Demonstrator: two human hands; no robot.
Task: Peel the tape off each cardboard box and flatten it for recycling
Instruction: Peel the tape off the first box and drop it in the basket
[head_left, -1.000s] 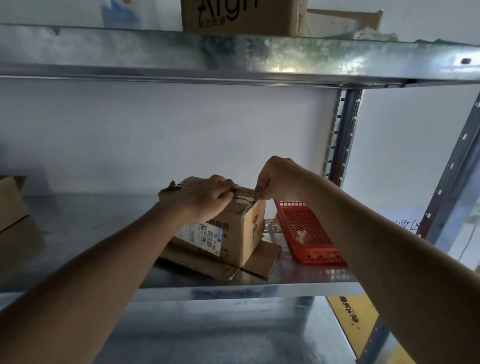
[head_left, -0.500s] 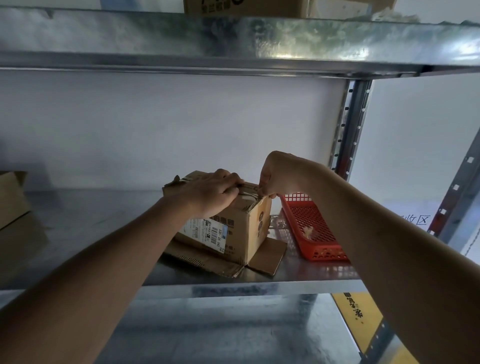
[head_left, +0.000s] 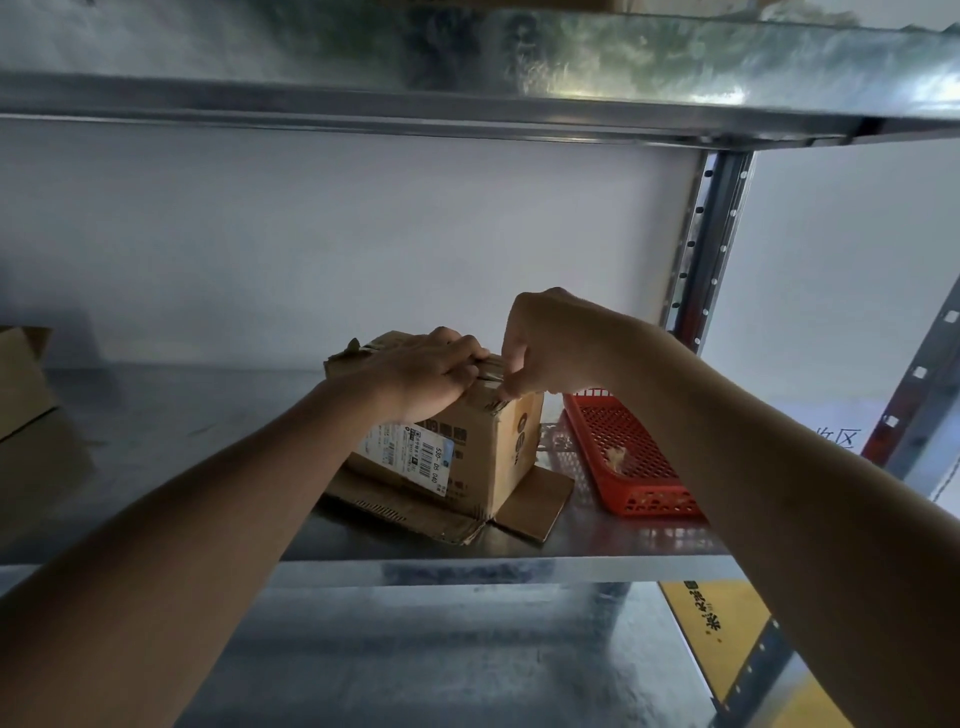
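Observation:
A small brown cardboard box (head_left: 483, 457) with a white shipping label (head_left: 410, 449) stands on the metal shelf (head_left: 156, 457), its bottom flaps splayed out flat beneath it. My left hand (head_left: 421, 371) lies over the box's top with fingers curled down on it, holding it. My right hand (head_left: 550, 345) is at the top right edge, thumb and fingers pinching the tape (head_left: 493, 382) there. The tape itself is mostly hidden by my fingers.
A red perforated plastic basket (head_left: 631, 457) with a scrap inside sits right of the box. Another cardboard box (head_left: 21, 379) is at the far left of the shelf. A shelf upright (head_left: 701, 249) stands behind right; the upper shelf (head_left: 467, 78) hangs low overhead.
My right hand has shifted slightly toward my left hand along the box's top edge, still pinching at the tape. The view has tilted down a little.

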